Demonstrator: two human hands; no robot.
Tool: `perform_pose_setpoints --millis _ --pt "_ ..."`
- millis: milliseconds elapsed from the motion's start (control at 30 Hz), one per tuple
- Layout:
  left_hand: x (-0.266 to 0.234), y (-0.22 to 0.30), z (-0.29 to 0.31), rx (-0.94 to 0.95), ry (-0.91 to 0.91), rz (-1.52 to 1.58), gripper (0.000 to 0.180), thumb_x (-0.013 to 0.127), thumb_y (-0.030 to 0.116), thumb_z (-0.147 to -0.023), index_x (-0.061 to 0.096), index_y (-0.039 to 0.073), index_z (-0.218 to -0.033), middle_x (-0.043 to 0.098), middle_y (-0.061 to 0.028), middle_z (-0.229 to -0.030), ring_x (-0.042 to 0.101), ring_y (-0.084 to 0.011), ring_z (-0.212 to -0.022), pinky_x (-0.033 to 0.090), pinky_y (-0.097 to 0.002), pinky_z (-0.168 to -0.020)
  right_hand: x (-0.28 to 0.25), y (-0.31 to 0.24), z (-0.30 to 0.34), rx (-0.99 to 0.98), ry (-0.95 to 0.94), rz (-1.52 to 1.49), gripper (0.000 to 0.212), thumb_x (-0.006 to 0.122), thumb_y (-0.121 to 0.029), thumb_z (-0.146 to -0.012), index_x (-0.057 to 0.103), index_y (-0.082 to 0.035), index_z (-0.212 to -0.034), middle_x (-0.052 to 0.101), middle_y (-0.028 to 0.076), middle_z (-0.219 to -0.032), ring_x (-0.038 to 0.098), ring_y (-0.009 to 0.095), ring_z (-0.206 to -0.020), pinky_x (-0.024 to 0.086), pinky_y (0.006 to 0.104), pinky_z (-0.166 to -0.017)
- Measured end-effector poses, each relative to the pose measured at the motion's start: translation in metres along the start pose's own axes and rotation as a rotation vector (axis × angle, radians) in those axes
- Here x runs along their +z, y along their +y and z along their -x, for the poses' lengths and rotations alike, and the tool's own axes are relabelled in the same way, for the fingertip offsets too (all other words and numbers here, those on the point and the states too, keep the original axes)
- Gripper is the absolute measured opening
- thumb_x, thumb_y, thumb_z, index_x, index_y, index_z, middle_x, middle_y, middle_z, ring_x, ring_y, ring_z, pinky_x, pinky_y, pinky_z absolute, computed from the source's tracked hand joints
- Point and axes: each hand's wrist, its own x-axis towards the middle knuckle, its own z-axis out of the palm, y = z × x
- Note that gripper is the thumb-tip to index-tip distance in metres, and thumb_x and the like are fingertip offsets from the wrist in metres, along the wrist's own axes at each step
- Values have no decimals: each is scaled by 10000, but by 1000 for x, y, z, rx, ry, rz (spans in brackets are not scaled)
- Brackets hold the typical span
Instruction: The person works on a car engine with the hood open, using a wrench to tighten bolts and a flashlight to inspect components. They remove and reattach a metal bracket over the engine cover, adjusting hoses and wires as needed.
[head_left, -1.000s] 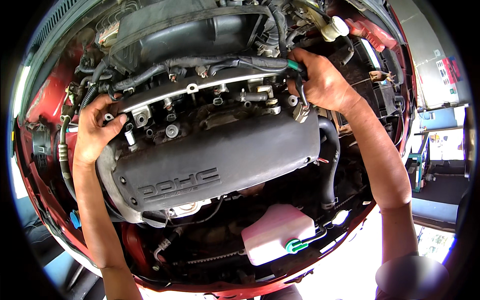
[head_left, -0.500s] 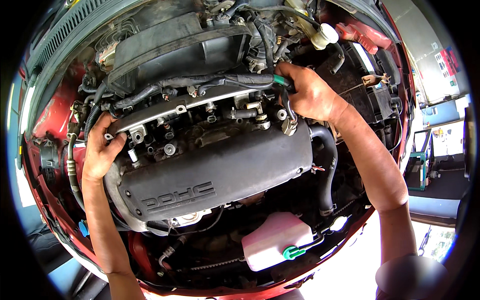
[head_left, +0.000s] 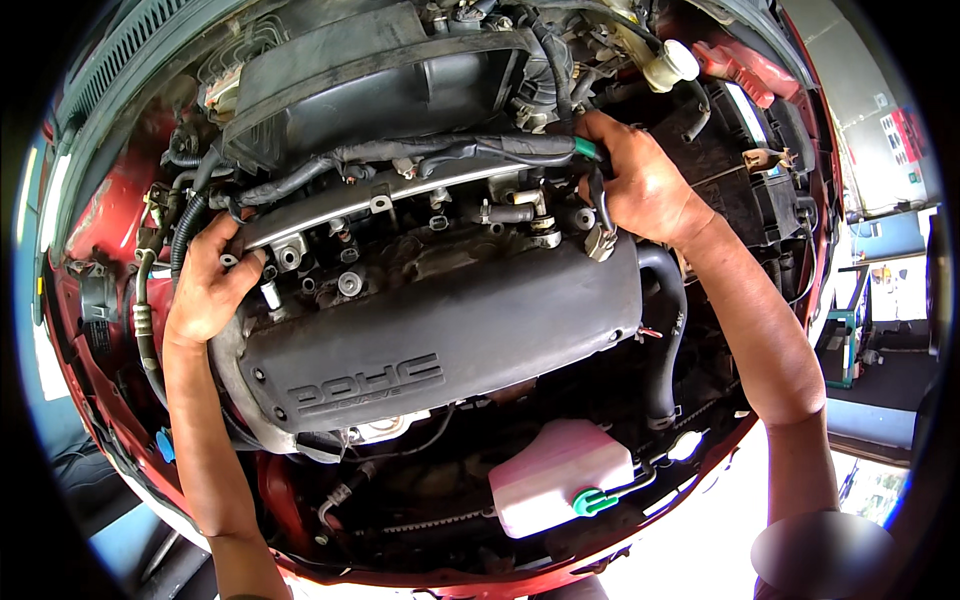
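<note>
A long metal fuel rail (head_left: 420, 183) with injectors beneath it runs along the far side of a black engine cover (head_left: 470, 310). My left hand (head_left: 212, 285) is closed on the rail's left end, thumb in front and fingers curled behind, where their tips are hidden. At the opposite end, my right hand (head_left: 645, 190) closes round the black wiring harness (head_left: 470, 150) beside its green tape. Whether those fingers also grip the rail cannot be seen. A pale connector (head_left: 600, 243) hangs on a wire below my right hand.
Behind the harness stands a black open-fronted plastic housing (head_left: 380, 95). A thick black hose (head_left: 665, 340) curves down at the right of the cover. Nearer lies a pinkish-white reservoir (head_left: 560, 475) with a green cap. The battery (head_left: 735, 185) sits at the right.
The view has shifted slightly, so the engine bay appears a little further right. Both hands keep their hold, with no clear movement of the rail against the cover.
</note>
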Motion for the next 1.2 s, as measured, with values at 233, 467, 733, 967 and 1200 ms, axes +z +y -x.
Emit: perform_pose_setpoints --millis 233,467,733,967,1200 --pt "-8 -15 5 -14 -107 -38 545 728 13 -877 534 -9 -1387 600 -89 -1261 591 -200 -1157 440 -334 -1019 4 3 -1 -30 33 49 392 564 68 -745 570 40 -1136 663 292 -1009 638 465 -972 513 488 -824" --pt "-8 24 -10 -175 -213 -184 527 782 174 -893 561 -16 -1333 652 -69 -1108 600 -174 -1041 467 -325 -931 11 11 1 -94 71 43 373 545 76 -758 544 34 -1128 647 295 -1012 622 474 -994 507 489 -830" --pt "-2 16 -10 -57 -181 116 413 714 207 -950 585 -30 -1263 648 -51 -1038 560 -133 -956 462 -300 -903 11 20 3 -180 149 82 365 585 68 -774 535 16 -1131 650 272 -1037 624 462 -1001 516 489 -836" --pt "-14 2 -10 -119 -229 56 326 737 249 -928 587 -3 -1071 538 1 -876 474 -97 -820 425 -272 -748 16 23 6 -5 212 426 353 682 -117 -844 540 -17 -1151 693 208 -860 683 415 -820 561 479 -756" --pt "-9 12 -13 -93 -207 112 308 745 239 -918 592 3 -1042 530 12 -828 468 -92 -776 418 -269 -704 9 35 1 42 152 495 336 704 -170 -864 610 -35 -1157 719 179 -953 680 388 -982 563 459 -854"
